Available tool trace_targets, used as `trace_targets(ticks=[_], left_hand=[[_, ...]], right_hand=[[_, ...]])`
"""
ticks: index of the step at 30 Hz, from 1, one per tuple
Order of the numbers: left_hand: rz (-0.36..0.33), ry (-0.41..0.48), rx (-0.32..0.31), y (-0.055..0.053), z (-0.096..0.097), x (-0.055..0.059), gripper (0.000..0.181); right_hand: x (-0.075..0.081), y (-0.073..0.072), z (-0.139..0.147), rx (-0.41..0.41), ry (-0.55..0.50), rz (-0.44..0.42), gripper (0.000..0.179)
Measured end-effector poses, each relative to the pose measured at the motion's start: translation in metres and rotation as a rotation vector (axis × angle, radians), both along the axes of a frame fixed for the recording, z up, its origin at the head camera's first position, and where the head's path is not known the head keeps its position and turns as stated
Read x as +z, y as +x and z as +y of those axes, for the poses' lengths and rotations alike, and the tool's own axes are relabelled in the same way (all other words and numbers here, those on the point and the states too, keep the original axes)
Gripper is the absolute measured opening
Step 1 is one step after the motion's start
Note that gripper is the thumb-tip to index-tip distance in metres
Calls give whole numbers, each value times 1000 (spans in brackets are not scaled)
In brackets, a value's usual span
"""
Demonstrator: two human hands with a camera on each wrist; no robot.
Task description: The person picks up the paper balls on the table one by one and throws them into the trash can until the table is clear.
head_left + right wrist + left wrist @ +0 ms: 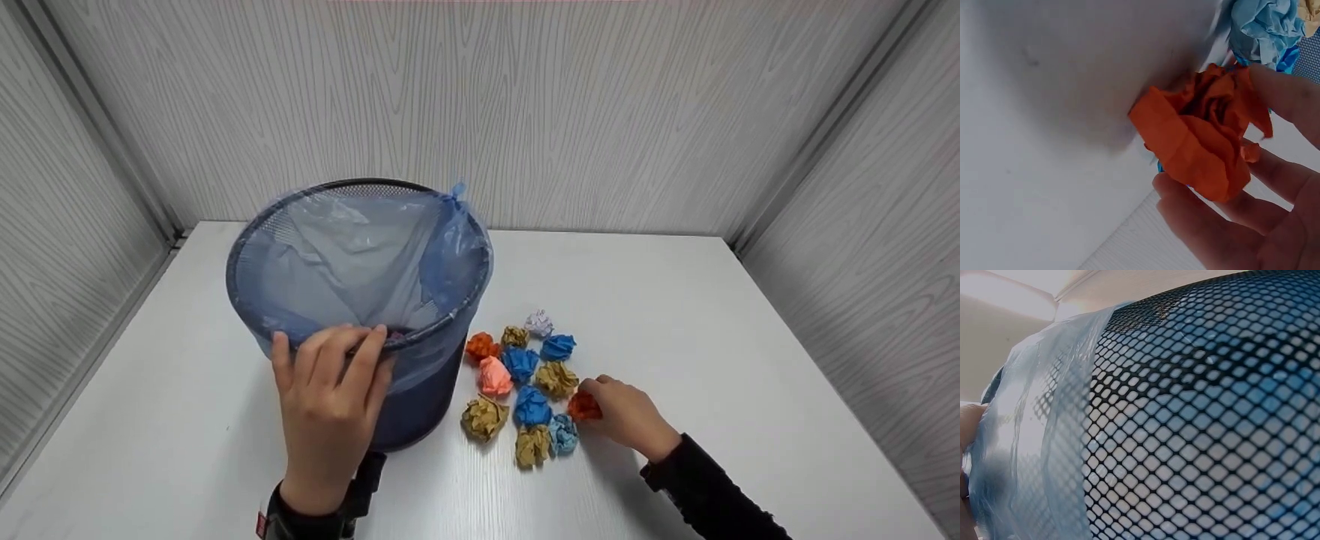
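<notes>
A dark mesh wastebasket lined with a translucent blue plastic bag stands on the left half of the table, tilted toward me. My left hand grips its near rim, fingers hooked over the bag's folded edge. Close up in the left wrist view, the black mesh fills most of the picture, with the bag's overhang beside it. On the right, my right hand pinches an orange crumpled paper ball between thumb and fingers, low over the table at the edge of a cluster of balls.
Right of the wastebasket lie several crumpled paper balls: blue, light blue, brown, pink, white and another orange one. Wood-grained panels enclose the white table at the back and sides.
</notes>
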State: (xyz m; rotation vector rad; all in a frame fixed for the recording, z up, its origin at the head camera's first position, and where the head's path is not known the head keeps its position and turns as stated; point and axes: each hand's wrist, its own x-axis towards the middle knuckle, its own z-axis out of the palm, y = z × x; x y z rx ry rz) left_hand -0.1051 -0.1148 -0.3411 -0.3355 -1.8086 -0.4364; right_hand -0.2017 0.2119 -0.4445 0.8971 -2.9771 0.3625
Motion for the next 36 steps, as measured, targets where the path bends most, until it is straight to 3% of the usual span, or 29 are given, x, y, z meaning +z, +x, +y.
trace_targets(ticks=[5, 9, 14, 19, 23, 28, 31, 36], left_hand=[[2, -1, 1, 0, 0, 0, 28], [3, -2, -8, -1, 0, 0, 28], [-8, 1, -16, -1, 0, 0, 29], [-7, 4, -12, 0, -1, 0, 29], [-3, -3, -4, 0, -1, 1, 30], [-2, -10, 6, -1, -2, 0, 30], [-7, -11, 7, -1, -2, -1, 30], [-23, -16, 2, -1, -1, -3, 31]], right_hand=[[2, -1, 1, 1, -20, 6, 28], [13, 2, 3, -37, -44, 26, 28], [41, 11, 1, -81, -132, 85, 31], [77, 24, -8, -71, -317, 187, 36], [103, 36, -21, 20, -472, 284, 41], [130, 45, -48, 198, -651, 369, 46], [141, 42, -70, 311, -745, 432, 44], [152, 31, -107, 465, -797, 534, 40]])
